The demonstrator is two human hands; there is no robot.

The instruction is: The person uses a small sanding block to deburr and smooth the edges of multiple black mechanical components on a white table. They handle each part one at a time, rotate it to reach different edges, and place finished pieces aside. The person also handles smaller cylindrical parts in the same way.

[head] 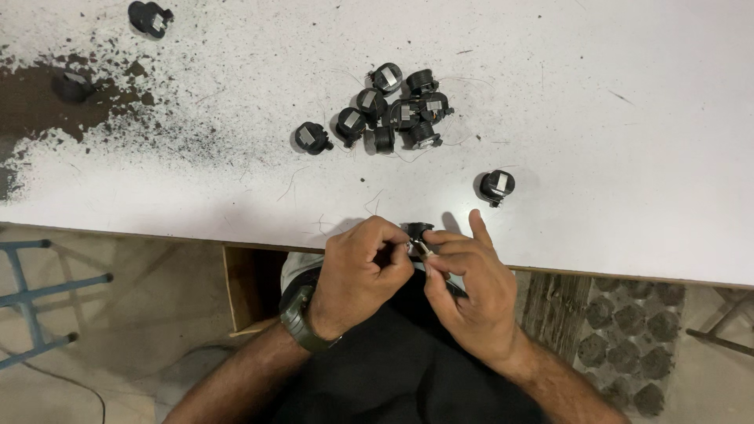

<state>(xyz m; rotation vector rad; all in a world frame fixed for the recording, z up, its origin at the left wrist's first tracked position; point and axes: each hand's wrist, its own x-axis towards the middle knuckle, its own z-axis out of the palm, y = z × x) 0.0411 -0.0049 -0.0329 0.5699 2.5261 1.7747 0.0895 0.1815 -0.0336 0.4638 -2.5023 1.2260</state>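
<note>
Fingers of the left hand were curled closed around a small black round part, pinching it at the near edge of the white counter. Fingers of the right hand were closed on the same part from the other side, thumb and middle fingers meeting it, forefinger raised and pointing away over the counter. A small pale metal piece showed between the two hands; which hand gripped it could not be told.

Item: green-grey wristwatch, on the left wrist.

Item: single black round part with a grey metal face, on the counter just beyond the right hand, apart from it.

Item: cluster of like black parts, lying together, some touching, at mid-counter; one more just to the left of the cluster.

Item: two further black parts, one at the far left corner, one lying in a dark patch.

Item: dark powder or grit, thick at the left edge of the counter and thinning toward the centre.

Item: blue metal frame, on the floor at left, below the counter.

Item: black cloth, over the person's lap beneath both hands.
</note>
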